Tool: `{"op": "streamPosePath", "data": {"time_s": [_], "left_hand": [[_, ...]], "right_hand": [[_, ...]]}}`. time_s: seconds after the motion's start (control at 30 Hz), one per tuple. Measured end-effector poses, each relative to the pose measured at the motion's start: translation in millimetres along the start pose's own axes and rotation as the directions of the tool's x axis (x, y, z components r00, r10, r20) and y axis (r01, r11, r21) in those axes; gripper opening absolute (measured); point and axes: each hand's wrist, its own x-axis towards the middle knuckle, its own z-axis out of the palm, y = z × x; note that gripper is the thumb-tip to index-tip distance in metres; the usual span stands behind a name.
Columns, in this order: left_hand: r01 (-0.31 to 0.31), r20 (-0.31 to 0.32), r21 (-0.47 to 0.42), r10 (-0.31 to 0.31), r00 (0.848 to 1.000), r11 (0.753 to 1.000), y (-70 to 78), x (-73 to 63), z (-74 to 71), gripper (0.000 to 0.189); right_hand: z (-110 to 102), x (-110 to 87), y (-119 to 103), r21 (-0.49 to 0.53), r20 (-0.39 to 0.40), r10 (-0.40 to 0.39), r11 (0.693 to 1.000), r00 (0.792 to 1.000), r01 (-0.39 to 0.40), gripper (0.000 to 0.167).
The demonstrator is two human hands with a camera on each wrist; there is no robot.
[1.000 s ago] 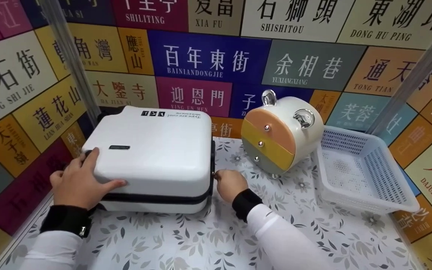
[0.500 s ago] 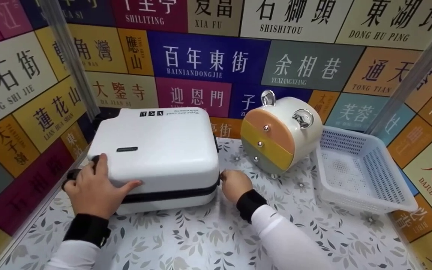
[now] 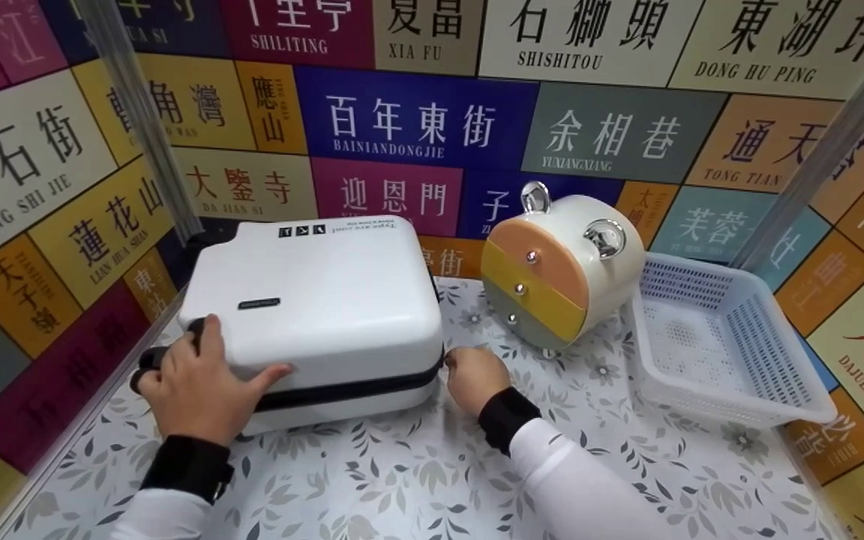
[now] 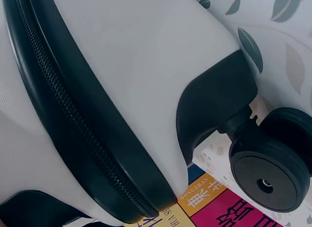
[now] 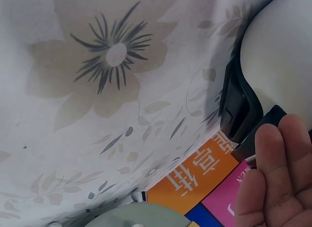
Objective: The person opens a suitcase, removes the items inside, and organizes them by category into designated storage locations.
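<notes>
A small white suitcase [image 3: 319, 292] lies flat on the table, a black zip [image 3: 349, 388] running round its side. My left hand [image 3: 203, 390] grips its near left corner by the wheels, thumb on the front side and fingers on the upper edge. In the left wrist view, the zip and a black caster wheel [image 4: 268, 180] show close up. My right hand [image 3: 477, 379] is at the near right corner with curled fingers [image 5: 270, 149], pinching what looks like the zipper pull, mostly hidden by them.
Right of the suitcase stands a round cream drawer box [image 3: 604, 277] with orange, yellow and green fronts and silver ears. Beside it is a white plastic basket [image 3: 732, 409]. Sign-printed walls [image 3: 417, 112] enclose the floral-covered table [image 3: 372, 480].
The suitcase has slid right and toward me, turning slightly, with my left hand moving along on its corner. My right hand has shifted slightly right and nearer. The drawer box and basket stayed put.
</notes>
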Motion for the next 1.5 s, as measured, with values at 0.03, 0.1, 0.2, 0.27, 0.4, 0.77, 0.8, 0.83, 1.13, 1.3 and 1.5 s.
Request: {"op": "streamPosePath", "data": {"time_s": [0.03, 0.1, 0.2, 0.27, 0.4, 0.77, 0.8, 0.83, 1.13, 1.3, 1.5], "left_hand": [[0.001, -0.001, -0.001, -0.001, 1.0, 1.0, 0.4, -0.1, 0.2, 0.137], [0.004, -0.003, 0.002, -0.004, 1.0, 1.0, 0.8, 0.0, 0.2, 0.137], [0.01, 0.0, 0.005, -0.01, 1.0, 1.0, 1.2, 0.3, 0.0, 0.138], [0.013, 0.006, 0.006, -0.013, 1.0, 1.0, 1.9, 0.4, 0.2, 0.138], [0.015, 0.012, 0.008, -0.015, 1.0, 1.0, 2.9, -1.1, 0.6, 0.138], [0.028, 0.008, 0.003, -0.028, 1.0, 1.0, 6.1, -3.2, 0.8, 0.138], [0.03, 0.006, 0.001, -0.03, 1.0, 1.0, 6.7, -3.7, 0.9, 0.138], [0.031, 0.001, -0.002, -0.031, 1.0, 1.0, 7.5, -4.2, 1.3, 0.137], [0.049, -0.032, -0.003, -0.049, 0.998, 0.999, 16.3, -9.3, 2.7, 0.135], [0.06, -0.025, -0.007, -0.06, 0.998, 0.998, 18.0, -10.4, 3.1, 0.135], [0.07, -0.018, -0.005, -0.07, 0.997, 0.998, 23.5, -13.0, 3.5, 0.136]], "right_hand": [[-0.3, -0.1, 0.3, 0.001, 0.0, 0.0, 1.0, 1.0, 0.0, 0.02], [-1.3, -0.4, 0.2, 0.002, 0.002, -0.004, 1.0, 1.0, 0.004, 0.02], [-3.0, -2.1, -0.4, 0.009, 0.001, -0.007, 1.0, 1.0, 0.007, 0.02], [-4.0, -4.0, -0.9, 0.01, 0.005, -0.001, 1.0, 1.0, 0.001, 0.02], [-4.0, -8.6, -1.2, 0.009, 0.013, 0.005, 1.0, 1.0, -0.005, 0.02], [-4.4, -17.5, -4.5, 0.004, -0.021, 0.005, 1.0, 1.0, -0.005, 0.023], [-4.8, -18.0, -4.5, 0.006, -0.024, 0.0, 1.0, 1.0, 0.0, 0.024], [-5.1, -18.5, -4.6, 0.008, -0.025, -0.004, 1.0, 1.0, 0.004, 0.024], [-5.3, -20.6, -4.6, 0.012, -0.026, 0.006, 1.0, 1.0, -0.005, 0.023], [-4.7, -22.4, -5.7, 0.023, -0.011, 0.007, 1.0, 1.0, -0.007, 0.023], [-5.5, -23.8, -6.8, 0.03, 0.0, 0.01, 1.0, 1.0, -0.01, 0.021]]}}
